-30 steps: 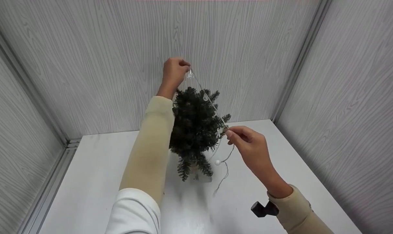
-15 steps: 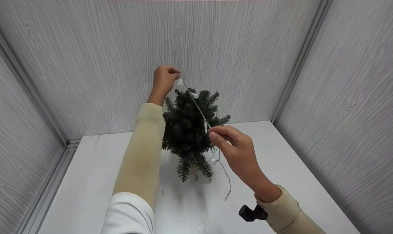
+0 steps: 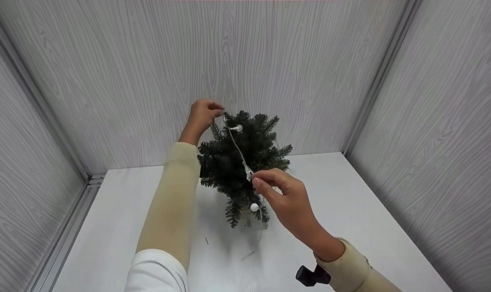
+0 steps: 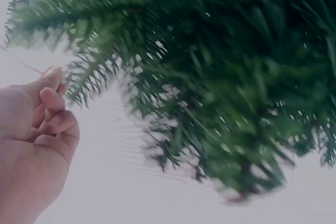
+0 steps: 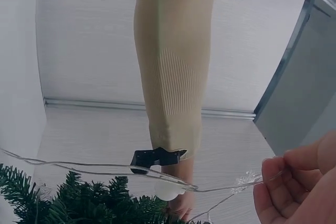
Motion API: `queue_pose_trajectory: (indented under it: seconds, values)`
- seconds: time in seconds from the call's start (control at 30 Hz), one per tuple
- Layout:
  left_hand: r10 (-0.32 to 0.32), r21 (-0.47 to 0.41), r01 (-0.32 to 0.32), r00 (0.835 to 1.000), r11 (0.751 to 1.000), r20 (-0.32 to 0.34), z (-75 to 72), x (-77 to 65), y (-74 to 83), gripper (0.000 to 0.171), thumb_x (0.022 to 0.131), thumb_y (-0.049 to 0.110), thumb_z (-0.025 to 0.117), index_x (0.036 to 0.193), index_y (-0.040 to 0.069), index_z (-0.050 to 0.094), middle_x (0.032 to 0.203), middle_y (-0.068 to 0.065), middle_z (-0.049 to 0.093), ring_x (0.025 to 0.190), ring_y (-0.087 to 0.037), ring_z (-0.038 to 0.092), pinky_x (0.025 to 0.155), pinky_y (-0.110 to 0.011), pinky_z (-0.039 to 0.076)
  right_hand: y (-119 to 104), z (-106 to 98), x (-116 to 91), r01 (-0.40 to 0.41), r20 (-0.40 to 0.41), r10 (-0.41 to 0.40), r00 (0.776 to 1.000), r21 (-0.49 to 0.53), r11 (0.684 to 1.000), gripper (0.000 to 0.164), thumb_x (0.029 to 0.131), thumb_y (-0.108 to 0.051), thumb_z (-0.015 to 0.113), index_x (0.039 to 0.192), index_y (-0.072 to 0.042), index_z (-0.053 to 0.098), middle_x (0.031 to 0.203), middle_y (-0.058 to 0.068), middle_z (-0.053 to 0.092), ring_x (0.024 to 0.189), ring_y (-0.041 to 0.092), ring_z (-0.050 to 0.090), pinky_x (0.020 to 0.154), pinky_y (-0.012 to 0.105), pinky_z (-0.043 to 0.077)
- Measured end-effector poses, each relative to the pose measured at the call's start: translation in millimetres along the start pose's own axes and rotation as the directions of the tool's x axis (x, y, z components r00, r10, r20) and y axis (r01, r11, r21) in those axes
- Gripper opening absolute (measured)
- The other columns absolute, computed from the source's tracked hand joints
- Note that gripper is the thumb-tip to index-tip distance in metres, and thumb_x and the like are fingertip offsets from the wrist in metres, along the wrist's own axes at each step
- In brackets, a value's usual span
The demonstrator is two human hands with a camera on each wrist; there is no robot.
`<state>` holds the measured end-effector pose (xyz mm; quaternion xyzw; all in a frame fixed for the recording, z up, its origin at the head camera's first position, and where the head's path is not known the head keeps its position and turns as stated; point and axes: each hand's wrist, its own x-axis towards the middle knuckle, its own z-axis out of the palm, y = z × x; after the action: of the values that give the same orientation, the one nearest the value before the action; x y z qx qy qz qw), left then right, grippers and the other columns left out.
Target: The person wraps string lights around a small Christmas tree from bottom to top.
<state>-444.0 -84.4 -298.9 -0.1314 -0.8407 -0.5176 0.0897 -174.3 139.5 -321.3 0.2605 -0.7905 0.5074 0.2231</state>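
Note:
A small green artificial Christmas tree [image 3: 237, 158] stands on the white table. In front of it runs a string of lights [image 3: 238, 149] with clear and white bulbs on a thin wire. My left hand [image 3: 203, 115] pinches the wire beside the treetop, and in the left wrist view its fingertips lie right by a branch. Lower down, at the tree's front right, my right hand [image 3: 284, 194] pinches the same string between thumb and forefinger. A free end with a white bulb [image 3: 254, 207] dangles below the right hand. In the right wrist view, wire [image 5: 105, 171] crosses above the branches.
Wood-grain panels surround the white table [image 3: 330, 227] at the back and sides. A thin dark sliver [image 3: 206, 241] lies on the table in front of the tree. A black clip-like piece [image 3: 310, 275] sticks out from the right sleeve.
Both hands have moved down and to the left with the light string, which now crosses the tree's front instead of its right side. The loose end has swung left.

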Motion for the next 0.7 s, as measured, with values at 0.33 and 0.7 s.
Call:
queue_pose_trajectory:
  seconds: [0.33,0.7]
  values:
    - [-0.005,0.049,0.002,0.997,0.999,0.073,-7.8,-9.6,-2.0,0.027,0.104,0.017,0.058,0.127,0.011,0.069,0.133,-0.008,0.065,0.115,-0.02,0.064,0.089,-0.036,0.052,7.3,4.0,1.2,-0.005,0.028,0.005,1.0,0.002,1.0,0.014,0.099,-0.018,0.066,0.108,-0.01,0.075,0.094,-0.003,0.068,0.085,0.01,0.065,0.079,0.03,0.055]
    - [0.177,0.033,-0.175,0.98,0.984,-0.088,-10.3,-68.2,-17.3,0.026,0.101,0.019,0.065,0.124,0.01,0.071,0.119,-0.01,0.068,0.098,-0.022,0.066,0.083,-0.038,0.054,14.5,6.1,-3.7,-0.023,0.014,0.022,1.0,0.03,0.999,0.014,0.098,-0.018,0.067,0.108,-0.009,0.074,0.096,-0.004,0.069,0.087,0.01,0.066,0.08,0.03,0.055]
